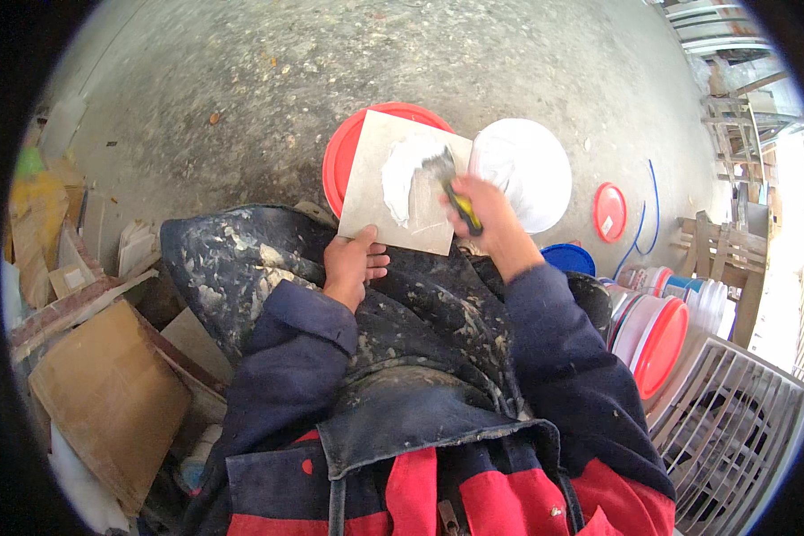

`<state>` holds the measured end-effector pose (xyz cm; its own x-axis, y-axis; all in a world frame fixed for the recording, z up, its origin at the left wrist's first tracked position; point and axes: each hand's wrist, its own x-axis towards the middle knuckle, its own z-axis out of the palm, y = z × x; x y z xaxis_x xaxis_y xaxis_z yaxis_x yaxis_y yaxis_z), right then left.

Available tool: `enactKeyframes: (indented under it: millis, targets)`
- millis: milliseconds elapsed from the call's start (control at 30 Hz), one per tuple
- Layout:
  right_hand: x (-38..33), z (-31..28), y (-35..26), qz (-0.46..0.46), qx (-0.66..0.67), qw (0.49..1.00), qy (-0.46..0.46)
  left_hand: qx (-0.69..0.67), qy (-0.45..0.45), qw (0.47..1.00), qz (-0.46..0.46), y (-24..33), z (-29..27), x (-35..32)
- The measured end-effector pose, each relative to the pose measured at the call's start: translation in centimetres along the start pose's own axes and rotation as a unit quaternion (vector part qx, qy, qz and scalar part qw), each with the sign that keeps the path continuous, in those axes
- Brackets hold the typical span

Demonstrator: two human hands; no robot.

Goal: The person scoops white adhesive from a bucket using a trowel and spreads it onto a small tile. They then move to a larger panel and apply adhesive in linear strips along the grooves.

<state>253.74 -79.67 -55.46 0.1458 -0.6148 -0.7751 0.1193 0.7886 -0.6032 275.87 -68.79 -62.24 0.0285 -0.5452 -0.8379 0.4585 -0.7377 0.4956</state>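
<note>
My left hand (353, 263) grips the near edge of a square grey tile (375, 201) that rests on my paint-spattered knees. A patch of white paste (402, 170) covers the tile's upper middle. My right hand (487, 214) is closed around the yellow and black handle of a small trowel (451, 188), whose blade lies on the paste. Behind the tile sits a red bucket lid (344, 152). To its right stands a white bucket (531, 170) with white paste inside.
Concrete floor (330, 62) stretches ahead. Cardboard pieces and tiles (107, 375) are piled at my left. At right are a small red lid (609, 212), a blue lid (570, 259), stacked red and white buckets (661, 335), a white grille (732, 411) and wooden frames (724, 250).
</note>
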Motion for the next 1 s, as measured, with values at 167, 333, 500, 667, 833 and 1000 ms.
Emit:
enactKeyframes:
  millis: [167,333,500,667,833,1000]
  targets:
    - [-11.1,-1.2,7.0,0.09,-0.043,0.992,0.081,-0.015,0.0,1.0,0.004,0.1,0.8,-0.1]
    - [-5.7,4.8,6.9,0.012,0.044,0.999,0.029,-0.013,-0.021,1.0,0.007,-0.4,-0.3,0.5]
    - [1.6,6.9,0.9,-0.004,0.09,0.995,0.031,-0.006,-0.016,1.0,0.013,-0.2,0.1,0.4]
    - [-0.2,3.7,-1.3,-0.214,-0.362,0.907,0.033,-0.011,-0.013,1.0,0.013,0.0,-0.1,0.9]
    - [-4.8,-1.6,5.1,-0.249,-0.682,0.684,0.065,-0.016,-0.008,1.0,0.015,-0.8,0.2,0.9]
    - [-5.5,1.6,-2.2,-0.277,-0.754,0.593,0.049,-0.007,-0.01,1.0,0.019,-0.1,0.2,0.9]
